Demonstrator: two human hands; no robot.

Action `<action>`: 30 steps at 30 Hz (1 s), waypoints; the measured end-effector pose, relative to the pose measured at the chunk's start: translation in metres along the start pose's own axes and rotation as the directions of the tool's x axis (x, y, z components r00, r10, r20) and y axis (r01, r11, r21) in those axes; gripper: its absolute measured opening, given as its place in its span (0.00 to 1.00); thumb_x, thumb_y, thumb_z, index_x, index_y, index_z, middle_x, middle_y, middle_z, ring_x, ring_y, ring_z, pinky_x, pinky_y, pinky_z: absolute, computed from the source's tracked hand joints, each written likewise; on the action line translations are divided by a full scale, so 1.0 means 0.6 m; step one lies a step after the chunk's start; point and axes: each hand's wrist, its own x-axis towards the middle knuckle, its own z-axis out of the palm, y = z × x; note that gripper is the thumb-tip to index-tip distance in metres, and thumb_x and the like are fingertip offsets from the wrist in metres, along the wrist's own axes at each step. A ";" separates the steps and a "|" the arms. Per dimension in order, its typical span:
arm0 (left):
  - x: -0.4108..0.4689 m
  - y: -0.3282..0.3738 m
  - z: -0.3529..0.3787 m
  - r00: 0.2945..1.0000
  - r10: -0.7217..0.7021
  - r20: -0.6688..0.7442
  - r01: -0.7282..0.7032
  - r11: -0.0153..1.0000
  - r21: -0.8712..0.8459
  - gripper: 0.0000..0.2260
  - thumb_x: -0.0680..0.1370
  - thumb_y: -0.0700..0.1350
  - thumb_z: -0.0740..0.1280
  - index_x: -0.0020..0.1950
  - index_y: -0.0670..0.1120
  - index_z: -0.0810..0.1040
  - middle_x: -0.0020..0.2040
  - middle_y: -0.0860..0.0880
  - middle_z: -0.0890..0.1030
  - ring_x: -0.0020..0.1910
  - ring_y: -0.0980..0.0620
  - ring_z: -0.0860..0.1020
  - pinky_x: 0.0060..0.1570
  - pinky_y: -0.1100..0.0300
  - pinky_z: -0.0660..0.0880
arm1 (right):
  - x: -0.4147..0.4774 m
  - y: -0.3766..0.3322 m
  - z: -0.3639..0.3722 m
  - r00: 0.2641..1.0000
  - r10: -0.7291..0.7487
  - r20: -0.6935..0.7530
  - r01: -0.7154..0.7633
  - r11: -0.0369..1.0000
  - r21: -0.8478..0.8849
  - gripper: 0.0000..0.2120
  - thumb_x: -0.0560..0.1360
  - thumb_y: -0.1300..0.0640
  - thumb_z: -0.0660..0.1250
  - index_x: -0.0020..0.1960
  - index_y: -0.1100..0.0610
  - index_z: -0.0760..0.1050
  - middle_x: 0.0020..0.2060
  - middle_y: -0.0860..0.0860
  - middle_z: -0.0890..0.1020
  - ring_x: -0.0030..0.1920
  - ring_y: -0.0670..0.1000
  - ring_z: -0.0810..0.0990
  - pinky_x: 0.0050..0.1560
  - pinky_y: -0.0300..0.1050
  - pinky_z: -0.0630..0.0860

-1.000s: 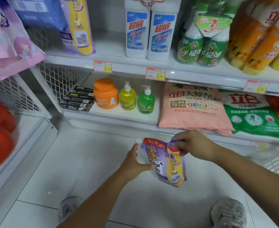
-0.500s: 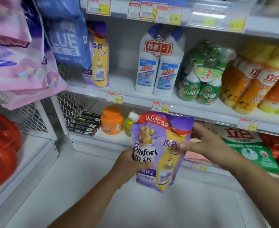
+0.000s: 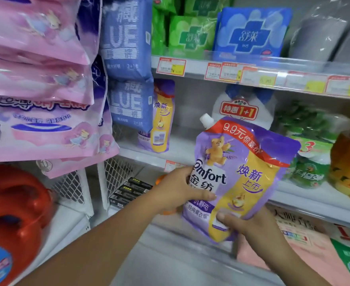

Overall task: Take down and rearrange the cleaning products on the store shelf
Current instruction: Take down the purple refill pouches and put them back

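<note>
Purple pouch (image 3: 242, 172) now level with the middle shelf (image 3: 182, 150)

Compared with 0.5 s ago, the pouch sits higher, and its white spout overlaps the white bottles (image 3: 242, 109) behind it. The right hand (image 3: 252, 226) has dropped from the upper right edge to the bottom edge. It pinches there with the thumb on the front and the fingers hidden behind. The left hand (image 3: 176, 190) still grips the left edge, with the thumb across the front and the fingers curled behind. The view has tipped up, bringing a higher shelf of green and blue packs into sight.

Both hands hold the pouch in the air, slightly tilted, in front of the shelf and not resting on it. A bare stretch of shelf lies between the second pouch (image 3: 161, 118), standing at the left, and the white bottles. Green bottles (image 3: 310, 164) crowd the right side. Price tags line the front lips of both shelves.

The pouch reads "omfort", "金纺" and "焕新上市", with "9.9元" on its red band. A red tag on the white bottles says "特惠 1+1". The hanging blue packs (image 3: 128, 48) show "LUE" and "2+1".
</note>
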 end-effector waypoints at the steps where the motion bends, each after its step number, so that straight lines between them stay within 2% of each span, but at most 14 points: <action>1: 0.014 -0.002 -0.012 1.000 0.023 -0.012 -0.023 0.999 -0.026 0.18 0.68 0.39 0.79 0.55 0.50 0.80 0.50 0.54 0.86 0.50 0.58 0.83 0.50 0.65 0.77 | 0.017 0.000 0.009 0.996 -0.004 -0.094 0.004 1.000 0.004 0.07 0.69 0.63 0.78 0.46 0.56 0.84 0.40 0.48 0.87 0.40 0.47 0.85 0.41 0.44 0.79; 3: 0.043 -0.008 -0.034 0.994 0.078 -0.073 -0.083 0.994 -0.074 0.22 0.67 0.42 0.81 0.58 0.51 0.79 0.52 0.55 0.85 0.53 0.57 0.82 0.54 0.65 0.76 | 0.050 -0.008 0.029 0.982 -0.013 -0.190 0.014 1.000 0.008 0.07 0.69 0.63 0.77 0.45 0.54 0.84 0.39 0.46 0.87 0.39 0.46 0.85 0.42 0.46 0.78; 6: 0.077 -0.027 -0.069 0.942 0.130 -0.311 -0.138 0.990 -0.001 0.23 0.68 0.49 0.80 0.60 0.53 0.78 0.58 0.57 0.81 0.59 0.58 0.78 0.60 0.66 0.72 | 0.106 -0.015 0.052 0.967 -0.050 -0.250 0.046 0.999 -0.023 0.07 0.70 0.60 0.78 0.46 0.51 0.85 0.41 0.43 0.87 0.45 0.46 0.85 0.51 0.51 0.79; 8: 0.083 -0.058 -0.098 0.878 0.135 -0.459 -0.062 0.983 0.171 0.26 0.71 0.54 0.76 0.67 0.52 0.75 0.62 0.56 0.76 0.63 0.58 0.73 0.62 0.66 0.67 | 0.141 -0.020 0.059 0.950 -0.087 -0.301 0.067 0.995 -0.075 0.08 0.70 0.56 0.77 0.48 0.48 0.85 0.44 0.41 0.87 0.48 0.46 0.85 0.54 0.51 0.79; 10: 0.081 -0.104 -0.131 0.815 0.173 -0.553 0.067 0.920 0.387 0.33 0.72 0.59 0.73 0.73 0.50 0.69 0.68 0.51 0.71 0.68 0.53 0.70 0.66 0.59 0.66 | 0.169 -0.028 0.068 0.936 -0.122 -0.329 0.084 0.988 -0.127 0.10 0.71 0.55 0.77 0.51 0.48 0.85 0.46 0.41 0.86 0.50 0.45 0.84 0.53 0.46 0.77; 12: 0.078 -0.142 -0.152 0.819 0.133 -0.558 0.196 0.849 0.490 0.40 0.73 0.61 0.71 0.79 0.48 0.60 0.77 0.45 0.61 0.75 0.47 0.62 0.73 0.51 0.62 | 0.195 -0.030 0.077 0.930 -0.134 -0.341 0.081 0.983 -0.165 0.11 0.71 0.54 0.76 0.54 0.49 0.84 0.47 0.41 0.86 0.49 0.45 0.83 0.49 0.43 0.74; 13: 0.079 -0.155 -0.156 0.829 0.105 -0.549 0.240 0.821 0.518 0.42 0.73 0.62 0.70 0.80 0.48 0.56 0.80 0.45 0.55 0.78 0.46 0.56 0.75 0.51 0.58 | 0.208 -0.028 0.082 0.928 -0.129 -0.349 0.065 0.980 -0.189 0.12 0.71 0.52 0.76 0.54 0.50 0.84 0.47 0.42 0.86 0.49 0.46 0.83 0.48 0.43 0.73; 16: 0.088 -0.173 -0.148 0.840 0.140 -0.524 0.246 0.763 0.598 0.44 0.74 0.65 0.67 0.81 0.49 0.49 0.81 0.45 0.44 0.80 0.46 0.47 0.77 0.51 0.50 | 0.242 -0.019 0.093 0.915 -0.108 -0.390 -0.002 0.962 -0.272 0.14 0.70 0.48 0.76 0.53 0.53 0.83 0.42 0.46 0.86 0.46 0.51 0.84 0.42 0.43 0.72; 19: 0.109 -0.172 -0.132 0.827 0.175 -0.534 0.219 0.776 0.592 0.45 0.74 0.65 0.66 0.81 0.50 0.45 0.81 0.45 0.40 0.79 0.47 0.42 0.76 0.52 0.47 | 0.268 -0.018 0.098 0.909 -0.088 -0.407 -0.037 0.956 -0.289 0.13 0.70 0.48 0.76 0.52 0.52 0.83 0.40 0.45 0.85 0.44 0.51 0.83 0.39 0.42 0.72; 23: 0.135 -0.175 -0.111 0.800 0.177 -0.573 0.222 0.800 0.557 0.48 0.73 0.66 0.68 0.81 0.48 0.43 0.80 0.44 0.38 0.79 0.48 0.37 0.76 0.54 0.43 | 0.299 -0.009 0.101 0.902 -0.073 -0.426 -0.066 0.951 -0.302 0.18 0.69 0.41 0.73 0.51 0.53 0.82 0.42 0.48 0.86 0.46 0.53 0.83 0.44 0.46 0.76; 27: 0.147 -0.183 -0.097 0.761 0.222 -0.610 0.225 0.791 0.568 0.52 0.71 0.66 0.69 0.81 0.46 0.42 0.80 0.43 0.38 0.79 0.46 0.37 0.73 0.57 0.38 | 0.320 -0.014 0.101 0.899 -0.070 -0.432 -0.074 0.949 -0.307 0.18 0.70 0.42 0.73 0.52 0.54 0.81 0.45 0.51 0.86 0.48 0.56 0.82 0.45 0.48 0.75; 30: 0.150 -0.187 -0.095 0.755 0.237 -0.611 0.219 0.788 0.576 0.52 0.70 0.67 0.69 0.81 0.46 0.42 0.80 0.44 0.38 0.79 0.47 0.36 0.72 0.57 0.38 | 0.333 -0.025 0.108 0.912 -0.067 -0.405 -0.074 0.944 -0.323 0.17 0.72 0.45 0.73 0.54 0.55 0.80 0.47 0.53 0.85 0.50 0.60 0.81 0.46 0.48 0.73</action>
